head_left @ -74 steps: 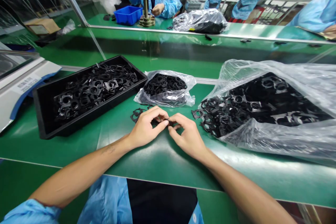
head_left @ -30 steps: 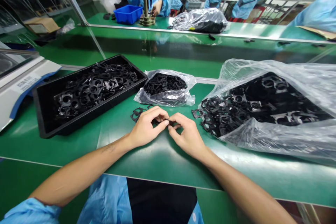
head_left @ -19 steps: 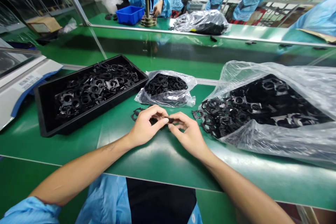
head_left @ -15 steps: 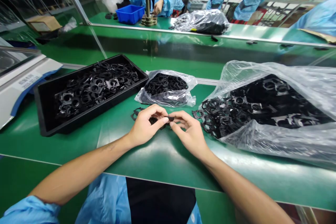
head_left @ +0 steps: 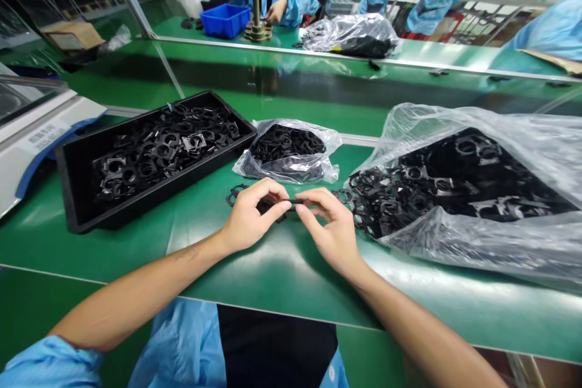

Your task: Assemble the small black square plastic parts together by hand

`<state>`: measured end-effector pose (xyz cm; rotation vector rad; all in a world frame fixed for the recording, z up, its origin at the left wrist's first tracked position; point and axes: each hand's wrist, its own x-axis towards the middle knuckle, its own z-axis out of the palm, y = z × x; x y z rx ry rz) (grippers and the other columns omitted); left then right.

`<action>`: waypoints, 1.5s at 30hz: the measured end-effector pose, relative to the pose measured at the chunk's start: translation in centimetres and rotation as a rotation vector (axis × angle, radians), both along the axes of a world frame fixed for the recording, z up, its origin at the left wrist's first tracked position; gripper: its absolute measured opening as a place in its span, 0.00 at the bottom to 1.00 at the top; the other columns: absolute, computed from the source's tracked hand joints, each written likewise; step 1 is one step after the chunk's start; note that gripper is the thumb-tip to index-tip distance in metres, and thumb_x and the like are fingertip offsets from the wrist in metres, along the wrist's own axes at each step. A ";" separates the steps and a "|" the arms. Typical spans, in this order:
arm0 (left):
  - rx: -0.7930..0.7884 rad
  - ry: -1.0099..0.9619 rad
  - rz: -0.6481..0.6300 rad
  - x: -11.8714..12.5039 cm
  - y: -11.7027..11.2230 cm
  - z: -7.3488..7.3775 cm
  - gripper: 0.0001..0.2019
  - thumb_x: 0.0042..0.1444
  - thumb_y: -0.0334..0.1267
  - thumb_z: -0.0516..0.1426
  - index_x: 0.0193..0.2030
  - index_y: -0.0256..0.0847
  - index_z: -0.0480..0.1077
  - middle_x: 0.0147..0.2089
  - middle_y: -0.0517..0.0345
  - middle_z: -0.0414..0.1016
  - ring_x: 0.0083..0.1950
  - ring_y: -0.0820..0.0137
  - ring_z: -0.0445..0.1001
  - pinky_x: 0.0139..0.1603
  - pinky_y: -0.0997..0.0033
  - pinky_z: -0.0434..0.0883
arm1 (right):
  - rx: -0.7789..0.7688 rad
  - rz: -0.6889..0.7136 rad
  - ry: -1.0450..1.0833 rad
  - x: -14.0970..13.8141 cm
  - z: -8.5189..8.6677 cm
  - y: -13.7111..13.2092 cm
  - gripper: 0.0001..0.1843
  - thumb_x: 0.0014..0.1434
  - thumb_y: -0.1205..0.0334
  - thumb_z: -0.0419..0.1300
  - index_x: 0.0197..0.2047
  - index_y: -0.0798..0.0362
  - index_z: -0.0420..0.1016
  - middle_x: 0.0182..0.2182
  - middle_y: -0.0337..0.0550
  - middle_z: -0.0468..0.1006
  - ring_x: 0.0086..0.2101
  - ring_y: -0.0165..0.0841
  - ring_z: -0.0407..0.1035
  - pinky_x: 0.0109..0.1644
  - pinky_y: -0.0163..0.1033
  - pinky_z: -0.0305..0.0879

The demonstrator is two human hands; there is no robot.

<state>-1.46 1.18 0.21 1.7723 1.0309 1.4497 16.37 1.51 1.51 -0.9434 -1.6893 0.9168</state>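
Between my two hands, just above the green table, is a small black plastic part point(head_left: 294, 201), seen edge-on as a thin dark strip. My left hand point(head_left: 253, 211) pinches its left end between thumb and fingers. The right end sits in the pinch of my right hand point(head_left: 331, 225). Fingers cover most of the part, so its full shape is hidden. Beside and behind my left hand a few black ring-shaped pieces point(head_left: 233, 193) lie on the table. Behind both hands rests a small clear bag point(head_left: 335, 140) of black ring parts.
At left stands a black tray point(head_left: 136, 209) of black frame parts, beside a white and blue machine point(head_left: 43, 139). A large open plastic bag point(head_left: 454, 248) spills similar parts at right. Across a divider, a co-worker's hand point(head_left: 276, 11) is at a press point(head_left: 257, 0) near a blue bin point(head_left: 226, 20).
The black part now shows as a thinner, flatter strip between my fingertips. My right-hand fingers have shifted slightly; both hands stay in nearly the same place.
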 end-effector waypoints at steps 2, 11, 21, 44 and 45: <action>0.016 0.002 0.003 0.0 0.0 0.0 0.04 0.62 0.34 0.62 0.36 0.39 0.71 0.33 0.60 0.74 0.33 0.74 0.73 0.37 0.75 0.73 | 0.002 0.002 0.000 0.1 0.1 0.1 0.05 0.64 0.63 0.63 0.41 0.48 0.82 0.41 0.44 0.81 0.40 0.35 0.76 0.41 0.39 0.78; 0.014 0.006 0.010 -0.1 0.0 -0.1 0.04 0.62 0.34 0.62 0.37 0.39 0.72 0.34 0.60 0.74 0.34 0.73 0.74 0.37 0.75 0.73 | -0.010 0.009 0.025 0.1 0.2 0.1 0.04 0.63 0.64 0.64 0.39 0.49 0.82 0.39 0.43 0.81 0.39 0.34 0.76 0.41 0.38 0.76; -0.009 0.022 0.008 -0.1 0.0 -0.1 0.04 0.62 0.34 0.62 0.37 0.40 0.72 0.33 0.60 0.74 0.34 0.73 0.73 0.38 0.74 0.72 | -0.041 0.005 0.013 0.1 0.0 0.1 0.05 0.62 0.65 0.63 0.41 0.49 0.80 0.39 0.43 0.80 0.38 0.34 0.75 0.40 0.37 0.75; -0.101 0.003 -0.019 0.0 0.0 -0.3 0.06 0.62 0.39 0.62 0.37 0.40 0.72 0.33 0.60 0.76 0.33 0.73 0.75 0.37 0.74 0.74 | -0.086 -0.003 -0.002 -0.1 -0.1 0.1 0.03 0.62 0.63 0.63 0.38 0.51 0.79 0.36 0.42 0.80 0.36 0.33 0.75 0.39 0.37 0.75; -0.123 -0.028 -0.024 0.0 0.1 -0.3 0.08 0.62 0.41 0.63 0.37 0.39 0.73 0.33 0.60 0.76 0.33 0.73 0.75 0.36 0.74 0.74 | -0.098 -0.003 0.011 -0.1 -0.1 0.2 0.04 0.62 0.62 0.63 0.38 0.51 0.80 0.36 0.43 0.81 0.36 0.34 0.76 0.40 0.37 0.76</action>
